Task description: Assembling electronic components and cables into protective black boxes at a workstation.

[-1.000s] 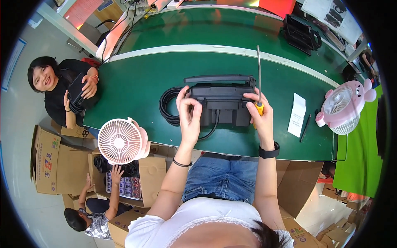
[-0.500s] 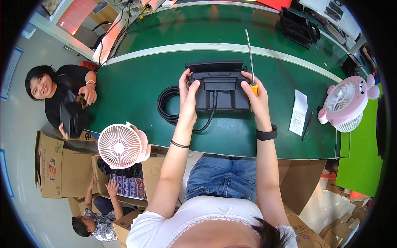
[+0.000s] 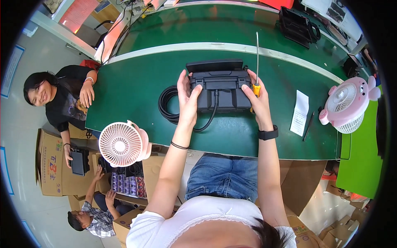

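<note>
On the green work table (image 3: 136, 89), near its middle, sits a black boxy plastic device (image 3: 219, 89) with a raised flat panel along its far edge. The left hand (image 3: 187, 99) grips the device's left side, fingers spread up along the casing and thumb laid across its top. The right hand (image 3: 257, 99) clasps the right side, and it also pinches a long screwdriver with a yellow-orange handle (image 3: 257, 62) against the casing, the metal shaft pointing away from the person. A coiled black cable (image 3: 168, 105) lies just beside the left hand, and 1 black lead runs from the device's middle down toward the person.

A white slip of paper (image 3: 299, 113) and a dark pen (image 3: 308, 125) lie right of the right wrist. A pink desk fan (image 3: 346, 103) stands at the table's right end; a white round fan (image 3: 120, 144) is at the near left edge. 1 co-worker in a black shirt (image 3: 62, 97) sits at the left end.
</note>
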### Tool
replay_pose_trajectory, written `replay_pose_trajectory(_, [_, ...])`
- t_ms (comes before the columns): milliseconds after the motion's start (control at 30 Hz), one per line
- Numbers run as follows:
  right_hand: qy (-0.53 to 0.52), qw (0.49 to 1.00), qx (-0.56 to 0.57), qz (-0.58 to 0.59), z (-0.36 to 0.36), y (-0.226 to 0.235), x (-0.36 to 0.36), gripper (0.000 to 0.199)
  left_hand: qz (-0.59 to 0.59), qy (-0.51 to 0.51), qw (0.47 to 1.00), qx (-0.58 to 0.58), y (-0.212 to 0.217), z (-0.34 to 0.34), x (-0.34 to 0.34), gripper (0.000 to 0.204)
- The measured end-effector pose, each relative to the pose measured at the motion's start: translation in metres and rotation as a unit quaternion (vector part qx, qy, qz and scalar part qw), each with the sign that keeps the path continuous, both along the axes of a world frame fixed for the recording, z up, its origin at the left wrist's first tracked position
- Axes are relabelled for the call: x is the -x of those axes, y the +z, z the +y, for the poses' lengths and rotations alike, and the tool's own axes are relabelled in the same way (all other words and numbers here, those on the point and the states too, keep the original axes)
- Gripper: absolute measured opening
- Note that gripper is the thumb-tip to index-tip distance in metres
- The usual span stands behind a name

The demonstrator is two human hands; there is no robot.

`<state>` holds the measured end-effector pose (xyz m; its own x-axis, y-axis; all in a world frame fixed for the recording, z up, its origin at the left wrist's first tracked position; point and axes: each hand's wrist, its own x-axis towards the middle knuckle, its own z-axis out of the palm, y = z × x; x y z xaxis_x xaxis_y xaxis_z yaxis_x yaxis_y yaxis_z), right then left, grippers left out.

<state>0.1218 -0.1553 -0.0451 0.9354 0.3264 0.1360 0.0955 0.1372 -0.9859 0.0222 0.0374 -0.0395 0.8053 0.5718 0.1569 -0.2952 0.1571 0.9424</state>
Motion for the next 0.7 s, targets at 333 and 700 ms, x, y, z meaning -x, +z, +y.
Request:
replay_pose_trajectory(333, [-0.093, 0.996, 0.011, 0.015, -0.056, 0.008, 0.037, 0.039, 0.083, 0.120, 0.818, -0.556, 0.042, -0.016, 0.021, 0.086])
replay_pose_trajectory(700, [-0.069, 0.997, 0.037, 0.022, -0.075, 0.002, 0.074, 0.034, 0.089, -0.003, 0.711, -0.698, 0.052, 0.004, -0.042, 0.105])
